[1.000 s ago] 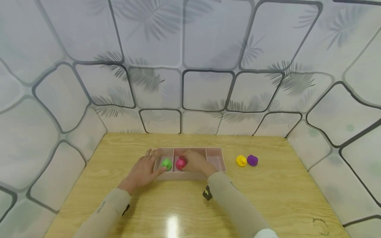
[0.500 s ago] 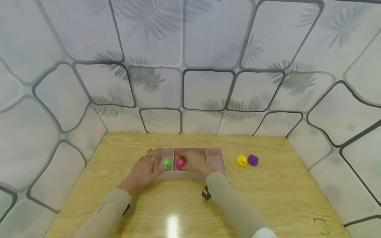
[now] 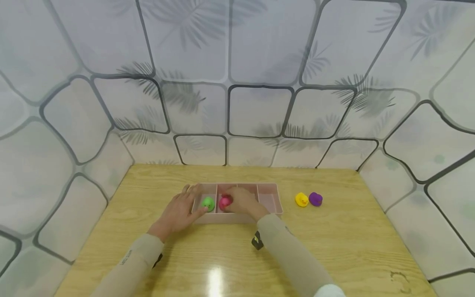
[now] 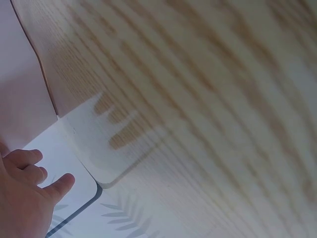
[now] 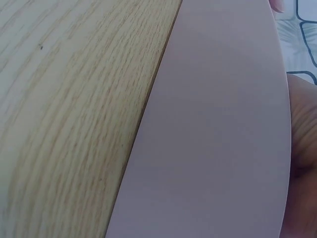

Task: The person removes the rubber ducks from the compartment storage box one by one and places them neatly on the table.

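Head view: a person works at a wooden table (image 3: 148,183), where a long pink tray (image 3: 222,219) with four compartments lies between two hands. The left hand (image 3: 177,212) is spread along the tray's left end, its thumb by the front rim, near a green toy duck (image 3: 208,203) in the leftmost compartment. The right hand (image 3: 243,202) reaches over the front wall, fingers curled on a magenta toy duck (image 3: 224,203) in the second compartment from the left. A yellow toy duck (image 3: 302,199) and a purple toy duck (image 3: 316,199) sit side by side on the table, right of the tray. The magenta duck could tip if the curled fingers catch it while letting go; the right wrist, low over the rim, could nudge the tray if the left hand steadies it too lightly.

Left wrist view: the left fingers extend beside the tray's wall, holding nothing visible.

Right wrist view: the wall hides the right fingers, so this view cannot confirm their hold; an unnoticed slip there seems the likeliest risk
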A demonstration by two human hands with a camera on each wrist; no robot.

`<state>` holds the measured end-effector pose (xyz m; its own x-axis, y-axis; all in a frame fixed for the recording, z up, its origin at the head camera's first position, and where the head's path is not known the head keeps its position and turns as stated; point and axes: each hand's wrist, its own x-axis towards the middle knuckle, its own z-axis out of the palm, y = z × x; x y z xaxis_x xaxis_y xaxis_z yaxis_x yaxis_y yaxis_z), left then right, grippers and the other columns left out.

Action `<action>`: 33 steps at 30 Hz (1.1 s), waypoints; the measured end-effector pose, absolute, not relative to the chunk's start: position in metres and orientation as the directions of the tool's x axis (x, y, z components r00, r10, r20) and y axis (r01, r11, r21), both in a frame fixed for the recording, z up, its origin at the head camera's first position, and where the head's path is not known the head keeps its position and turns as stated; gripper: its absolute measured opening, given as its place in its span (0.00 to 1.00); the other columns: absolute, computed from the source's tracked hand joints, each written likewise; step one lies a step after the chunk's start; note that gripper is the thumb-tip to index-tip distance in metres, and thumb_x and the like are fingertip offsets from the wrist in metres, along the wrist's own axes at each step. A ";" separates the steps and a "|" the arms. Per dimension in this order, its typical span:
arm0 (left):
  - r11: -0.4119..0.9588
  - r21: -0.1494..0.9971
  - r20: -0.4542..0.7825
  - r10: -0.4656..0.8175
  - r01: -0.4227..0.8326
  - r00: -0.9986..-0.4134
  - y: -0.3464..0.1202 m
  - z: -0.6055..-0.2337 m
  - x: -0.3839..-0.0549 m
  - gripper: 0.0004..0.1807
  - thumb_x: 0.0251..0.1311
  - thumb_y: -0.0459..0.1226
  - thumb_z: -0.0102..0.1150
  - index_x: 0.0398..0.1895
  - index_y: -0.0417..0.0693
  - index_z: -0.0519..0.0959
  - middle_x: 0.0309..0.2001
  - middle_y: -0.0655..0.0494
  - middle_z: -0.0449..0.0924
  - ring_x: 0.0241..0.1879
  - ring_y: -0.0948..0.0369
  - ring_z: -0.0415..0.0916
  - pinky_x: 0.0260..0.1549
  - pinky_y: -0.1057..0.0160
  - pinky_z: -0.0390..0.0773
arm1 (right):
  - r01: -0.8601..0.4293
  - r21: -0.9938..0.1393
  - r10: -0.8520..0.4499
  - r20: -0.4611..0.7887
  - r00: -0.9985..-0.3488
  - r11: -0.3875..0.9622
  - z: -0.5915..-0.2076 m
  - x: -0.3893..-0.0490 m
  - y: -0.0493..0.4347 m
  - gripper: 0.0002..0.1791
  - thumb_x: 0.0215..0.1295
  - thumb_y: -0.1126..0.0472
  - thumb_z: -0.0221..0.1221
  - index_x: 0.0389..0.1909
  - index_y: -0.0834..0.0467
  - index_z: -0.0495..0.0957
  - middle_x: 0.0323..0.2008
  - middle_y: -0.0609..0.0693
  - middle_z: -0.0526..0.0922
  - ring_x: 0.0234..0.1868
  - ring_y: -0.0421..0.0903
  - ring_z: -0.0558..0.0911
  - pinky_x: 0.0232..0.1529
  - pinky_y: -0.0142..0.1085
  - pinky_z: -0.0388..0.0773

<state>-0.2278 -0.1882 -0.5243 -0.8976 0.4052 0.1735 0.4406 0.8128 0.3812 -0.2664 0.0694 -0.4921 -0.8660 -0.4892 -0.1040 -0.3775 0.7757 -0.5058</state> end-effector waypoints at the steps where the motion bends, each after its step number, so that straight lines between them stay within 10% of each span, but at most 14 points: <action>1: 0.814 0.379 0.174 0.405 0.441 -0.898 -0.188 -0.524 -0.228 0.49 0.75 0.63 0.49 0.86 0.43 0.50 0.82 0.40 0.58 0.81 0.35 0.53 0.73 0.31 0.64 | -0.383 -0.504 -0.493 -0.100 -0.865 0.774 -0.493 -0.267 0.070 0.29 0.65 0.58 0.73 0.67 0.56 0.81 0.63 0.56 0.85 0.60 0.52 0.84 0.63 0.47 0.82; 25: 0.808 0.403 0.148 0.406 0.430 -0.902 -0.187 -0.524 -0.229 0.50 0.75 0.65 0.48 0.86 0.45 0.49 0.83 0.39 0.56 0.83 0.36 0.49 0.74 0.30 0.61 | -0.475 -0.537 -0.521 0.074 -0.850 0.697 -0.499 -0.267 0.082 0.26 0.63 0.55 0.71 0.63 0.54 0.84 0.67 0.54 0.82 0.69 0.56 0.79 0.73 0.53 0.74; 33: 0.818 0.392 0.144 0.399 0.422 -0.906 -0.188 -0.525 -0.228 0.49 0.76 0.64 0.48 0.87 0.46 0.47 0.83 0.37 0.55 0.83 0.37 0.48 0.74 0.30 0.61 | -0.412 -0.645 -0.448 0.120 -0.886 0.643 -0.493 -0.268 0.085 0.34 0.58 0.59 0.73 0.68 0.57 0.80 0.52 0.54 0.83 0.47 0.46 0.80 0.51 0.40 0.82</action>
<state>-0.2279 -0.1885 -0.5248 -0.9058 0.3986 0.1439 0.4220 0.8175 0.3918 -0.2680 0.0847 -0.4934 -0.8862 -0.4476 0.1200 -0.4122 0.6432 -0.6453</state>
